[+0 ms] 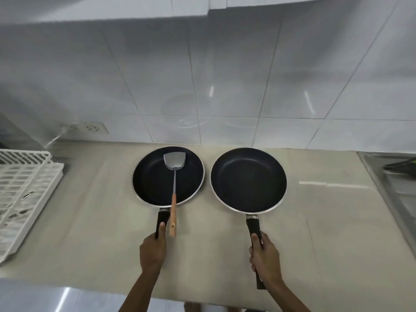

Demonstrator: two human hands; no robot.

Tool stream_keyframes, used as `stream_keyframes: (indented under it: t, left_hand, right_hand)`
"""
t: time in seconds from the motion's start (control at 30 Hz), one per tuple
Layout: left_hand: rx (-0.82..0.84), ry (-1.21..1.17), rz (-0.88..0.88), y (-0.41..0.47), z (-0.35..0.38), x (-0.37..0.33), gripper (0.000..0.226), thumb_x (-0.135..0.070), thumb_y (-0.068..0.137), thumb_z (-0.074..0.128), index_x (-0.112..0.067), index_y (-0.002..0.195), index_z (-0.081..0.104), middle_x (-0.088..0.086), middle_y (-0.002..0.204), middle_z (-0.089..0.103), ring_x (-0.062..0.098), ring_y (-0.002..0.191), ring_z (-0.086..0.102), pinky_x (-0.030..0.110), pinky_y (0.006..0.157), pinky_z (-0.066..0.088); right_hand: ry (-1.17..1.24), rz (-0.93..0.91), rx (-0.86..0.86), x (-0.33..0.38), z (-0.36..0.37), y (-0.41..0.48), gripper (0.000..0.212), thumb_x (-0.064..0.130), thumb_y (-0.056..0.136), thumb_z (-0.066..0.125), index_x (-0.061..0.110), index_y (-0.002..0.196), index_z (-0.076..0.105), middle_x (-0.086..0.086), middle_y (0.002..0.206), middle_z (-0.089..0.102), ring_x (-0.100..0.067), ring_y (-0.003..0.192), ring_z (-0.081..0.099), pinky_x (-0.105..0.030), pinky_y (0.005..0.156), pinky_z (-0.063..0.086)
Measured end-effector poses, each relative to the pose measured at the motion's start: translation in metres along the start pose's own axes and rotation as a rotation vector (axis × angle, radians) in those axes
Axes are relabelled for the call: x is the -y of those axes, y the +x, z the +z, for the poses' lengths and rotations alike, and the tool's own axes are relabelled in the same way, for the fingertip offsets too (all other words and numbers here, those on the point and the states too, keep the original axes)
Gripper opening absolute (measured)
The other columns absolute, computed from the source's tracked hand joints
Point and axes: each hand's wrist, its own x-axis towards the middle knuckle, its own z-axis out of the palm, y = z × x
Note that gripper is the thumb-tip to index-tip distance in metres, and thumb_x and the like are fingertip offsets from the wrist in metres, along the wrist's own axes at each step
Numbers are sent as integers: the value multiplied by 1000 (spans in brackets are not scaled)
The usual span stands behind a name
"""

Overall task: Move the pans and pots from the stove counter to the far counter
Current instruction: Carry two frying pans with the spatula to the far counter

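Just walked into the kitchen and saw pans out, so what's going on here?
A person stands at a beige counter holding two dark non-stick frying pans by their black handles. The left hand grips the left pan, which has a metal spatula with a wooden handle lying in it. The right hand grips the right pan, which is empty. Whether the pans rest on the counter or hover just above it is unclear. A white dish rack sits at the left, a steel sink at the right.

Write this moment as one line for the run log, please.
left hand: grips smaller black frying pan holding steel spatula | right hand: grips larger black frying pan | both over beige counter
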Motion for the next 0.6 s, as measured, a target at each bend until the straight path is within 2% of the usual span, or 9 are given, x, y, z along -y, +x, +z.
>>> stream_keyframes:
  t: [0.1, 0.27, 0.47, 0.6]
  left_hand:
    - [26, 4, 30, 14, -7, 2, 78, -68, 95, 33, -4, 59, 60, 12, 62, 65, 27, 61, 61, 35, 55, 42]
    - [77, 11, 73, 29, -12, 10, 79, -66, 97, 31, -2, 64, 61, 12, 64, 65, 25, 61, 59, 31, 51, 35]
    - [155, -15, 108, 45, -22, 10, 75, -65, 97, 34, -2, 65, 60, 14, 69, 66, 29, 65, 61, 34, 56, 41]
    - [226, -81, 73, 48, -22, 1, 70, -62, 98, 36, -5, 63, 55, 13, 63, 62, 29, 60, 59, 36, 60, 47]
  right_hand:
    - [-28, -18, -40, -3, 19, -9, 17, 29, 104, 50, 18, 98, 62, -5, 59, 59, -12, 40, 52, -28, 40, 48]
    - [-27, -38, -104, -6, 45, -15, 16, 29, 104, 49, 24, 94, 61, -9, 62, 59, -14, 42, 52, -29, 41, 48]
    - [-27, -22, -166, -8, 62, -13, 17, 29, 105, 48, 21, 101, 62, -11, 64, 61, -13, 42, 53, -26, 40, 47]
    - [-66, -18, -179, -8, 61, -4, 22, 29, 104, 48, 16, 95, 62, -11, 64, 61, -14, 41, 53, -29, 40, 47]
